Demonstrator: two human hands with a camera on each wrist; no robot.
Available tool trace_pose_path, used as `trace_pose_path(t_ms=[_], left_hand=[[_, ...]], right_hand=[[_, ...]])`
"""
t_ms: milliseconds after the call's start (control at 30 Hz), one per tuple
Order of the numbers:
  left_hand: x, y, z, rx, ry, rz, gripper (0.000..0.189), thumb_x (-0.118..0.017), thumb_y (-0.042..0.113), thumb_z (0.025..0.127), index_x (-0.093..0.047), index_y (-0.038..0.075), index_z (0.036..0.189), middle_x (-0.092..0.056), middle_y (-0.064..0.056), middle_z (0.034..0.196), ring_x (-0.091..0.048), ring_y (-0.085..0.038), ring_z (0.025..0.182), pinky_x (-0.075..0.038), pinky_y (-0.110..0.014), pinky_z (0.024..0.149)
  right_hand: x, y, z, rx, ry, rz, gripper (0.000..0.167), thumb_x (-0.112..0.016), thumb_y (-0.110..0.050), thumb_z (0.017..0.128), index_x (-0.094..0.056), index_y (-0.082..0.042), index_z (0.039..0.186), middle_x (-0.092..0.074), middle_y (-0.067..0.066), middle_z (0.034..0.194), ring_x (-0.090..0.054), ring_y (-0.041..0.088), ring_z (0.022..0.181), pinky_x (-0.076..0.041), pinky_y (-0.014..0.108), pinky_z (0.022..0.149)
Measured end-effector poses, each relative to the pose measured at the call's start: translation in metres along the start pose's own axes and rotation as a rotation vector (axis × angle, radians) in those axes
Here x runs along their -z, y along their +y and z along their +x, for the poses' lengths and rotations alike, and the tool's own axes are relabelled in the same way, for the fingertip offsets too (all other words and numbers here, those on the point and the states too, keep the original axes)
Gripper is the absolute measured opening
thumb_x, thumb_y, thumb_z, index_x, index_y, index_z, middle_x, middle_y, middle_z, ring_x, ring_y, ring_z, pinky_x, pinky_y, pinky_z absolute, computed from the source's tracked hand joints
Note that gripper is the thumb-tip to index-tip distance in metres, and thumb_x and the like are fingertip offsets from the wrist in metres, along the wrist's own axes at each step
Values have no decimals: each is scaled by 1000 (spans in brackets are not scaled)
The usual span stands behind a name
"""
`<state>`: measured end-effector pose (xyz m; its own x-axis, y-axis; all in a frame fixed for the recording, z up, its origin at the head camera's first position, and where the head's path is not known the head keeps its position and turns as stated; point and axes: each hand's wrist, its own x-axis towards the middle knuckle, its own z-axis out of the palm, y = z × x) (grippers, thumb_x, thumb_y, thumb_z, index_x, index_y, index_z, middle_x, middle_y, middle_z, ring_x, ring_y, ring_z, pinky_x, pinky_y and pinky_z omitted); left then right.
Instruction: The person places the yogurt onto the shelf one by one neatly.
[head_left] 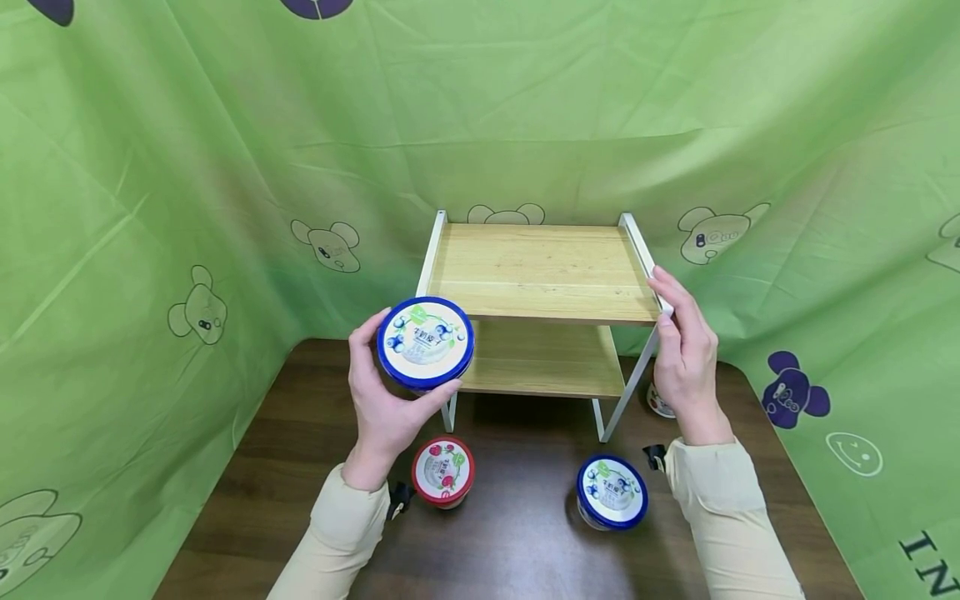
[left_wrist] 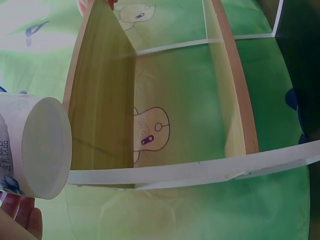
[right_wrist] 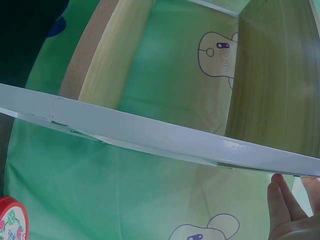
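My left hand (head_left: 382,408) grips a round tub with a blue lid (head_left: 426,343), fingers and thumb around its sides, in front of the shelf's left front corner. The tub's white wall and base (left_wrist: 47,147) show in the left wrist view. The lid carries a blueberry print. At the other side, my right hand (head_left: 686,358) rests its fairly straight fingers (right_wrist: 280,200) against the right end of a two-tier wooden shelf (head_left: 540,267) with a white metal frame (right_wrist: 150,127). The hand holds no tub.
On the dark wooden table (head_left: 517,550) stand a red-lidded tub (head_left: 443,472) at front left and another blue-lidded tub (head_left: 612,492) at front right. A further tub (head_left: 660,402) is partly hidden behind my right hand. Green printed cloth (head_left: 555,100) hangs around the table.
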<state>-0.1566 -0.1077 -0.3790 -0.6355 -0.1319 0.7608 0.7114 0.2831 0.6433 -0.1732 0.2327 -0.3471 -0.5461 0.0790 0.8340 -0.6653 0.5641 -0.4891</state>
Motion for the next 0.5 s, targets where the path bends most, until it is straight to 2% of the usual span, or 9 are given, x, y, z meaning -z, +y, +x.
trace_pose_path(t_ms=[233, 500], left_hand=[[-6, 2, 0, -19, 1, 2, 102, -86, 61, 72, -42, 6, 146, -53, -11, 139, -50, -28, 125, -45, -42, 103], [-15, 3, 1, -18, -14, -45, 102, -87, 59, 71, -41, 7, 146, -53, -7, 138, -51, -29, 124, -46, -43, 102]], right_hand=[[0, 1, -1, 2, 1, 7, 39, -42, 2, 97, -60, 10, 130, -57, 23, 141, -49, 39, 134, -36, 28, 113], [0, 1, -1, 1, 5, 5, 40, -42, 2, 96, -60, 10, 131, -57, 23, 141, -50, 38, 134, -36, 28, 113]])
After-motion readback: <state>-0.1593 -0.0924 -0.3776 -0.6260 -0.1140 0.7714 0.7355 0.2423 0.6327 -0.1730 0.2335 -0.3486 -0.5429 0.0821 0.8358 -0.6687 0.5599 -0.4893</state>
